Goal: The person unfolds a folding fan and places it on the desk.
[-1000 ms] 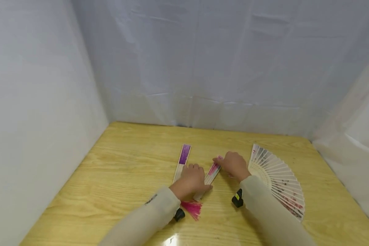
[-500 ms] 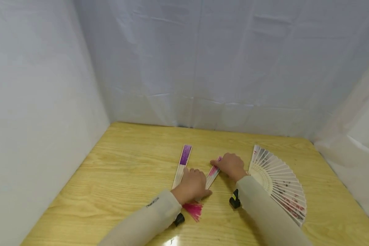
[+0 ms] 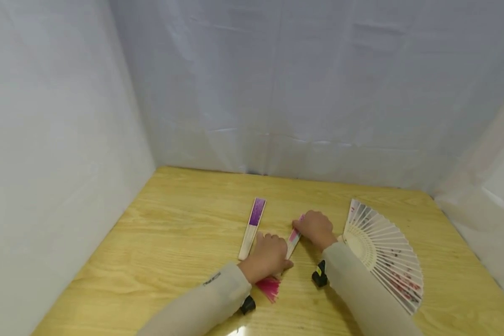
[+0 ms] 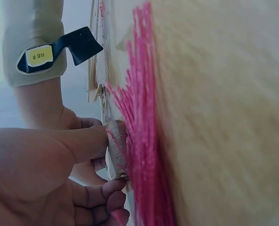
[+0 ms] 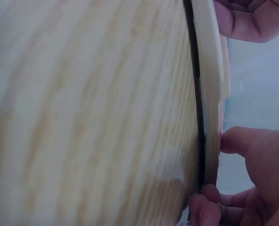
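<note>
Head view, from the near edge outward: two pale sleeves (image 3: pixel 193 301) reach over a wood-grain table (image 3: pixel 185 219). A bright pink tassel (image 3: pixel 269 289) lies below the left hand (image 3: pixel 268 257), which pinches the near end of a folded pink fan (image 3: pixel 293 242); the left wrist view shows its thumb on top and fingers curled at the edge. The right hand (image 3: pixel 316 228) pinches the fan's far end, thumb above, fingers tucked beneath. So the pink fan slants between both hands, at the table's middle.

Over the last second the left hand has slid slightly nearer the body, uncovering the lower end of a folded purple fan (image 3: pixel 251 233) to its left. Both grips otherwise match, so the pink fan appears steadied and narrow. To the right, a printed fan (image 3: pixel 382 252) lies spread. Pale sheeting (image 3: pixel 252 84) hangs behind.
</note>
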The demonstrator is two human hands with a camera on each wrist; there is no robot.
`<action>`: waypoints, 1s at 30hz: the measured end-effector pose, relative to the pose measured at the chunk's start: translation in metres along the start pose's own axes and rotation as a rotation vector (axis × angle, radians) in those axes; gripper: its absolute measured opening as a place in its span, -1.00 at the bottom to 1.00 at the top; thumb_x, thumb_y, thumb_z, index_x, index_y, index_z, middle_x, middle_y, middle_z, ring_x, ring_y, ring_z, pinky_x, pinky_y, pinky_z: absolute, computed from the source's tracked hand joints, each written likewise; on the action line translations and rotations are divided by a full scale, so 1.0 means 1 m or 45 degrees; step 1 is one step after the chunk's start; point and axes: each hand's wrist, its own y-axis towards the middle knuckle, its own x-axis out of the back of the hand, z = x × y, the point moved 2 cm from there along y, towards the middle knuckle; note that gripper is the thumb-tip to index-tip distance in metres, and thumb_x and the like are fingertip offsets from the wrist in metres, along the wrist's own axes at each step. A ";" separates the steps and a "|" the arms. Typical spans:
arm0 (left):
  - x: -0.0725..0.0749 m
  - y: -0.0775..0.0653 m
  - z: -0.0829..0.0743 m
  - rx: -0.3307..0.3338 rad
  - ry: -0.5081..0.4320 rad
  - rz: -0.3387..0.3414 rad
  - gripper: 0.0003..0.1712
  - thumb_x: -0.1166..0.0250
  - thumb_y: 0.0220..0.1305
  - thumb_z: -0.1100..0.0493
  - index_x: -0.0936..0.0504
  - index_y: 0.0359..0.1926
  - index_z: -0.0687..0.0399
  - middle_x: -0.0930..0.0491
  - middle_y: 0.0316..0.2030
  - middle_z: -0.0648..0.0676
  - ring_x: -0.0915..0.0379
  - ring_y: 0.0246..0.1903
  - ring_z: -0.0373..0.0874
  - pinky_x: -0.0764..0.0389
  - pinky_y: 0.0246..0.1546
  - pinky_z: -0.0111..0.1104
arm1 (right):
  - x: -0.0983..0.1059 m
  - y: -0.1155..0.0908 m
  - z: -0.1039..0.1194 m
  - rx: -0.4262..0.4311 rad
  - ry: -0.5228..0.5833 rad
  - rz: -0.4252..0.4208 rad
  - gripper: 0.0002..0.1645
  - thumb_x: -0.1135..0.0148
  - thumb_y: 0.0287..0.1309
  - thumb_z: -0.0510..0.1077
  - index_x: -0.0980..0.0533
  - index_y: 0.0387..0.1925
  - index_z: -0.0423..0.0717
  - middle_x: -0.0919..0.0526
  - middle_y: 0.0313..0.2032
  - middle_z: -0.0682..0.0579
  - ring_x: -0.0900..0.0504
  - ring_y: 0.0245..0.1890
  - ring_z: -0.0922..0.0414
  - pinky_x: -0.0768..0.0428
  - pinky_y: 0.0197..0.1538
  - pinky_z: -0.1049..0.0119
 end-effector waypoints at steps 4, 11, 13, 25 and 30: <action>0.001 0.000 -0.001 -0.013 -0.022 0.009 -0.49 -0.35 0.12 -0.30 -0.50 -0.51 0.03 -0.53 -0.42 0.04 -0.40 -0.34 -0.05 -0.37 -0.16 -0.14 | 0.001 -0.001 0.002 0.008 0.023 -0.001 -0.50 -0.24 0.06 0.21 -0.38 -0.70 -0.06 -0.50 -0.58 -0.03 -0.45 -0.54 0.04 -0.40 -0.58 0.22; 0.007 0.003 -0.005 -0.033 -0.217 0.032 -0.46 -0.31 0.15 -0.27 -0.43 -0.68 -0.01 -0.49 -0.57 -0.02 -0.44 -0.44 -0.07 -0.46 -0.16 -0.07 | 0.009 -0.005 0.011 0.087 0.114 -0.083 -0.57 -0.22 0.01 0.12 -0.39 -0.65 -0.11 -0.43 -0.62 -0.01 -0.39 -0.60 0.06 -0.33 -0.62 0.26; 0.009 0.003 -0.007 -0.046 -0.312 0.049 -0.48 -0.27 0.17 -0.24 -0.42 -0.70 -0.03 -0.49 -0.59 -0.04 -0.44 -0.49 -0.09 -0.50 -0.19 -0.05 | 0.013 -0.007 0.015 0.118 0.163 -0.092 -0.58 -0.22 0.02 0.11 -0.42 -0.53 -0.18 -0.44 -0.60 -0.03 -0.41 -0.59 0.05 -0.34 -0.60 0.26; 0.013 0.006 0.002 -0.171 -0.893 0.077 -0.68 -0.27 0.26 -0.10 -0.51 -0.40 0.03 -0.41 -0.63 -0.09 -0.30 -0.63 -0.25 -0.36 -0.59 -0.41 | 0.030 -0.014 0.020 0.165 0.674 -0.062 -0.56 -0.21 0.25 0.11 -0.35 -0.33 -0.20 -0.46 -0.57 -0.04 -0.52 -0.70 0.13 -0.59 -0.62 0.26; 0.013 0.009 0.007 -0.227 -1.131 0.081 -0.40 -0.27 0.32 -0.08 -0.45 0.21 0.23 -0.62 -0.27 0.04 -0.48 -0.38 -0.26 -0.53 -0.37 -0.43 | 0.041 -0.017 0.020 0.176 0.774 -0.089 -0.45 -0.23 0.24 0.19 -0.33 -0.21 -0.22 -0.49 -0.61 -0.04 -0.53 -0.75 0.14 -0.66 -0.52 0.08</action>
